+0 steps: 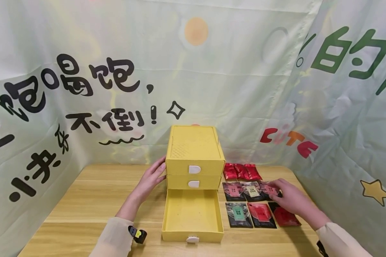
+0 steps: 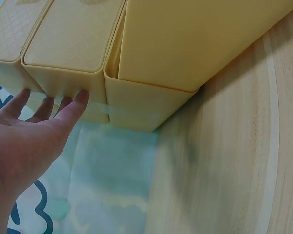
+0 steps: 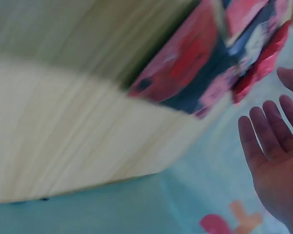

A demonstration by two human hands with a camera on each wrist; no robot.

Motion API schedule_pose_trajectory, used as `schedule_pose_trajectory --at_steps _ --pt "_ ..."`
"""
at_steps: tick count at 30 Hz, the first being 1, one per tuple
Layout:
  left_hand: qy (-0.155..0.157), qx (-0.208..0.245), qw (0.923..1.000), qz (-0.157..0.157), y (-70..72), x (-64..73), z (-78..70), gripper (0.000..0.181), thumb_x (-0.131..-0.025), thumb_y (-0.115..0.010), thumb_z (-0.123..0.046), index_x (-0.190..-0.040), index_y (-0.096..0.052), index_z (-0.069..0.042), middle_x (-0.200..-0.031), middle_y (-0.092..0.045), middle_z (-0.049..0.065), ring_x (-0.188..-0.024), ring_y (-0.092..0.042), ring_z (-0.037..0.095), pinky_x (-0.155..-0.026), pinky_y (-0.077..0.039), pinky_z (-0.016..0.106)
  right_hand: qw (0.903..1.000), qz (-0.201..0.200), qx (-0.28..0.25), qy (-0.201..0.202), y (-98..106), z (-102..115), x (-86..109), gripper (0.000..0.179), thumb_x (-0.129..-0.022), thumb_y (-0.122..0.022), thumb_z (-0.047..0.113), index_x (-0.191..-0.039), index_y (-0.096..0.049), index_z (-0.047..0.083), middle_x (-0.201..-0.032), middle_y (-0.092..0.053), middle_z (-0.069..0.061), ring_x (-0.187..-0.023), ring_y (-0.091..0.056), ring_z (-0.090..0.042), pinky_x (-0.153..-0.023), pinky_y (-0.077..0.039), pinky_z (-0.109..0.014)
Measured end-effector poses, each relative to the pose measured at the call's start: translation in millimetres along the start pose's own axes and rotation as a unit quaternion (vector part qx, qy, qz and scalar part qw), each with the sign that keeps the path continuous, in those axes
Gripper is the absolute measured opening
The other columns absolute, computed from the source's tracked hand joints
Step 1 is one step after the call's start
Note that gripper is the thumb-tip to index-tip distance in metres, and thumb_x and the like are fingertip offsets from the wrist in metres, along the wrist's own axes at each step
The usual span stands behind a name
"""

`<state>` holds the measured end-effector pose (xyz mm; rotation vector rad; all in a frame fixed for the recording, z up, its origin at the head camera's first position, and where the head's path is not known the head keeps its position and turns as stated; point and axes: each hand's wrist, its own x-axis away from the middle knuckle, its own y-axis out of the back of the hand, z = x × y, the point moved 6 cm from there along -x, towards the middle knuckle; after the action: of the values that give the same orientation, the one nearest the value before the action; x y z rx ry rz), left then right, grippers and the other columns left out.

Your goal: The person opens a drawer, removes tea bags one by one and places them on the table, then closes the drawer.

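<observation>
A yellow three-drawer storage box [image 1: 194, 144] stands mid-table, its bottom drawer [image 1: 180, 236] pulled out, the inside bare. Against its left side rest the fingertips of my left hand [image 1: 151, 177], the fingers straight in the left wrist view. My right hand [image 1: 292, 197] is over the right end of the middle row of packets, fingertips overlapping a dark and pink packet [image 1: 268, 190]. In the right wrist view its fingers are extended with nothing held. Below the hand lies a red and black packet [image 1: 286, 216], partly covered.
Three shiny red packets [image 1: 242, 172] lie at the back right. In front are a white-labelled packet [image 1: 253, 191], a pink-labelled one [image 1: 234, 191], a green-labelled one [image 1: 239, 215] and a red one [image 1: 262, 215]. A printed cloth [image 1: 141, 28] surrounds the wooden table [image 1: 83, 207].
</observation>
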<state>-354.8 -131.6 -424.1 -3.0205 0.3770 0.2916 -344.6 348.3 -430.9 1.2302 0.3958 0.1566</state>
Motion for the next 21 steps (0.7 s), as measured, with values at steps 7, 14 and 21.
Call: schedule_pose_trajectory --at_steps 7,14,21 --pt "-0.002 -0.002 1.0000 0.001 0.1 -0.1 -1.1 0.060 -0.113 -0.047 -0.029 -0.165 -0.027 -0.009 -0.170 -0.025 0.012 -0.154 -0.029 0.032 -0.120 -0.037 0.054 0.9979 -0.039 -0.021 0.049 3.3 43.7 -2.0 0.034 -0.092 -0.079 0.011 -0.123 -0.066 0.005 -0.117 -0.066 -0.012 -0.099 -0.068 -0.032 -0.079 -0.060 -0.049" --pt "0.003 0.001 1.0000 0.000 0.2 0.2 0.5 0.060 -0.112 -0.048 -0.029 -0.165 -0.028 -0.009 -0.170 -0.026 0.012 -0.153 -0.030 0.032 -0.120 -0.037 0.053 0.9956 -0.050 -0.008 0.078 0.5 81.2 0.1 0.040 -0.092 -0.081 0.016 -0.128 -0.065 0.010 -0.123 -0.065 -0.008 -0.105 -0.068 -0.029 -0.084 -0.061 -0.051" --pt "0.007 -0.002 1.0000 -0.001 0.7 0.3 -0.2 0.060 -0.112 -0.048 -0.030 -0.165 -0.028 -0.010 -0.170 -0.026 0.011 -0.153 -0.031 0.031 -0.120 -0.037 0.052 0.9855 -0.072 0.007 0.154 -0.6 127.8 2.2 0.044 -0.091 -0.083 0.021 -0.131 -0.066 0.012 -0.126 -0.065 -0.001 -0.105 -0.069 -0.019 -0.083 -0.062 -0.042"
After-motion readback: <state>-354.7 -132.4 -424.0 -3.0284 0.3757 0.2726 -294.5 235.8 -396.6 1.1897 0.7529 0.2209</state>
